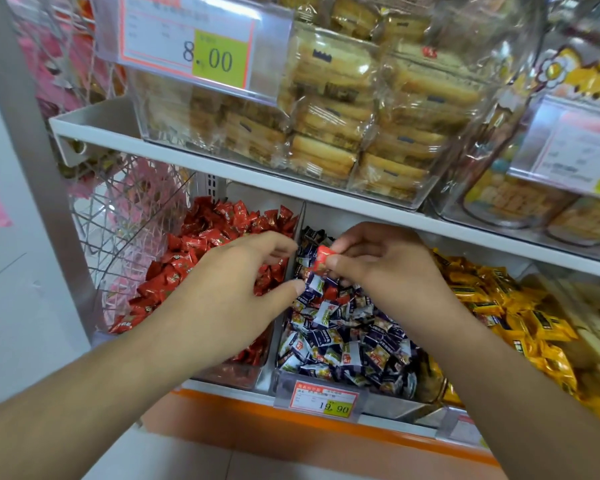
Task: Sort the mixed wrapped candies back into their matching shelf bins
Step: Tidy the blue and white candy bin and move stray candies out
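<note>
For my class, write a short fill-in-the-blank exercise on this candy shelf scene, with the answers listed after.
1. The right hand pinches a ____ candy.
2. That candy hangs over the bin of ____ candies.
3. The left hand is over the ____ bin.
4. The tag on the middle bin reads ____.

Answers: red; blue; red; 19.90

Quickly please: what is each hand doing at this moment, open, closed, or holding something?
Left hand: open, fingers loosely curled, holding nothing visible.
Right hand: pinches a red candy.
</note>
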{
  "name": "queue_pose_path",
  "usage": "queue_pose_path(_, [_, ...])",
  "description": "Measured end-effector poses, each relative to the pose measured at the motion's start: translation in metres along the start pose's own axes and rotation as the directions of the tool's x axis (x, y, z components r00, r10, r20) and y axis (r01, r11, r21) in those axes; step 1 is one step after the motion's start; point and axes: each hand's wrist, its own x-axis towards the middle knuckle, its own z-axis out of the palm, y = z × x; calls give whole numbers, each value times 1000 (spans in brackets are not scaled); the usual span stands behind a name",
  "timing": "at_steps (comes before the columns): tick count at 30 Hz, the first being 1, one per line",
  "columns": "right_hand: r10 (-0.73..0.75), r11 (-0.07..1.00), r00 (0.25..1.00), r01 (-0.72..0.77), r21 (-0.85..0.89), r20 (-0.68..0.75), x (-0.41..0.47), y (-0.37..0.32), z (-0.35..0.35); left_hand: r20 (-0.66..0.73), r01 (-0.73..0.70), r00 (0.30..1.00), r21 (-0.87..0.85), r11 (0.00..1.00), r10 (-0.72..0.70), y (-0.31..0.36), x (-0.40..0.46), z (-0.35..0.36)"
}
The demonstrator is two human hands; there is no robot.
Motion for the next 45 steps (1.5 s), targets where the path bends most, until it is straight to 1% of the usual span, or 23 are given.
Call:
queue_pose_path(2, [-12,985,995,-6,171,103,-10,-13,9,-7,13,1000,-127,992,-14,3,0,-2])
queue_pose_path(3, [-22,972,988,-15,233,153,-12,-17,12,-14,21,1000,-154,988,-24,3,0,-3])
queue_pose_path(5, [-33,954,980,-28,299,197,-11,-20,14,-76,33,996,-120,992,-42,-2,1,-6])
queue_pose_path(6, [-28,955,984,-25,295,174,-8,-17,12,-117,54,991,-73,996,-63,-5,1,-8])
queue_pose_path(7, [-20,968,992,-12,251,126,-5,-11,10,-147,84,985,-17,996,-85,-9,1,-11])
queue_pose_path(8, [-23,988,997,12,156,71,-1,-2,8,-157,110,982,45,993,-102,-12,1,-13])
queue_pose_path(10, [-61,988,998,65,-142,32,6,19,5,-111,119,989,170,978,-100,-15,0,-15])
queue_pose_path(12, [-73,908,990,115,-403,117,10,35,7,-38,45,999,226,973,-37,-14,-2,-13])
queue_pose_path(14, [-67,815,975,175,-552,211,15,46,14,27,-40,999,213,976,35,-11,-3,-6])
queue_pose_path(17, [-61,757,978,175,-630,199,24,55,26,109,-106,990,186,977,87,-8,-3,6])
queue_pose_path(20, [-77,751,986,154,-643,146,32,58,30,134,-121,986,190,974,96,-9,-3,12])
queue_pose_path(23, [-148,784,985,170,-597,87,35,59,25,147,-121,985,193,974,94,-12,-1,12])
queue_pose_path(26, [-205,806,978,141,-575,-46,39,55,13,149,-129,984,184,974,102,-13,-1,11])
queue_pose_path(29, [-287,778,949,152,-610,-130,42,49,0,145,-134,984,182,974,108,-13,-1,11])
queue_pose_path(31, [-325,723,938,163,-671,-123,41,50,-5,143,-133,984,185,974,107,-14,-1,11])
queue_pose_path(34, [-305,629,951,158,-762,-55,36,52,-1,142,-135,984,190,972,109,-14,-2,11])
queue_pose_path(35, [-311,620,950,173,-765,-37,36,53,1,143,-135,984,192,972,108,-14,-1,11])
queue_pose_path(37, [-303,681,953,216,-700,0,34,48,8,145,-128,984,194,973,101,-13,-1,11])
queue_pose_path(39, [-215,770,975,209,-603,62,31,42,16,150,-126,984,195,973,98,-12,-1,11])
queue_pose_path(40, [-169,787,979,201,-584,111,31,43,21,152,-126,984,195,973,96,-12,-1,11])
queue_pose_path(42, [-87,757,980,182,-628,180,32,52,25,151,-124,984,194,973,95,-12,-2,10])
queue_pose_path(44, [3,692,982,134,-710,189,33,58,24,151,-128,984,195,972,99,-12,-2,10])
queue_pose_path(45, [25,686,981,122,-717,191,35,60,22,152,-129,983,195,972,100,-12,-2,10])
